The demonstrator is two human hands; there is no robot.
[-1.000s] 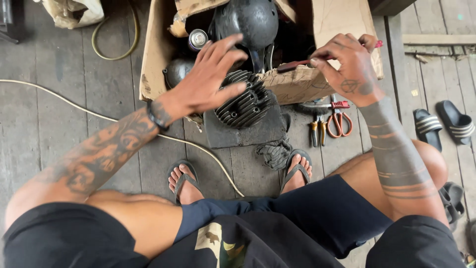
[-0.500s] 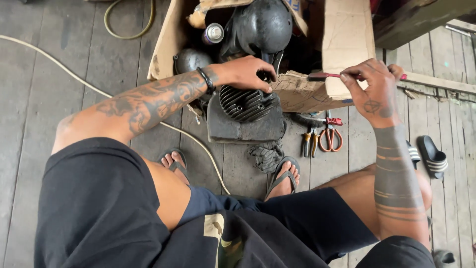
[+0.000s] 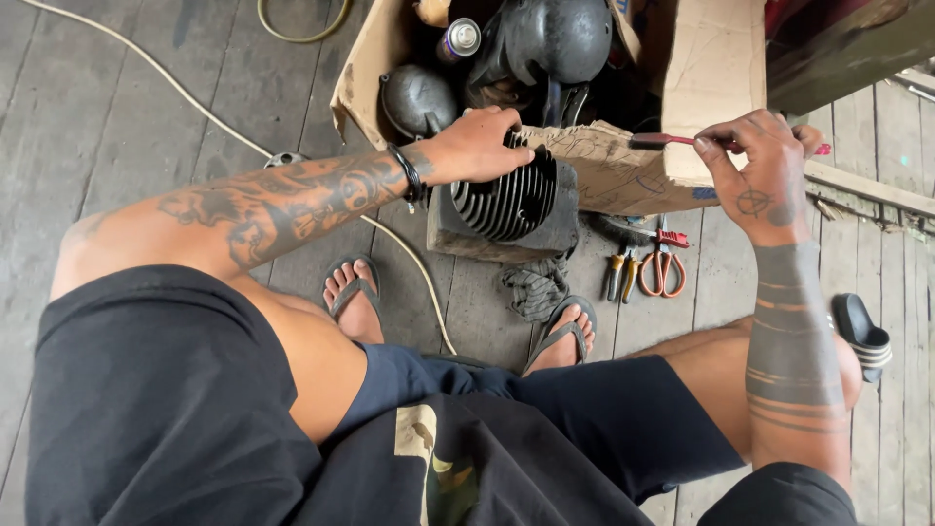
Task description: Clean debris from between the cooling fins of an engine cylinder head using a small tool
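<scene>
On the plank floor [image 3: 146, 117], between the seated person's sandalled feet and an open cardboard box [image 3: 716, 68] of dark engine parts: one finned engine cylinder [image 3: 506, 200], black, resting on a dark block [image 3: 565, 229], fins facing the viewer. Left hand [image 3: 477, 146] lies over its top edge, fingers curled down onto the fins, pressing rather than lifting. Right hand [image 3: 765, 166] sits well to the right, above the box flap, thumb and fingers pinching a red-handled brush [image 3: 672, 141]. Brush's long axis runs level, left to right, its head end pointing toward the cylinder. Left hand is the nearer. Orange-handled scissors [image 3: 662, 268] and pliers [image 3: 616, 273] lie below the flap.
</scene>
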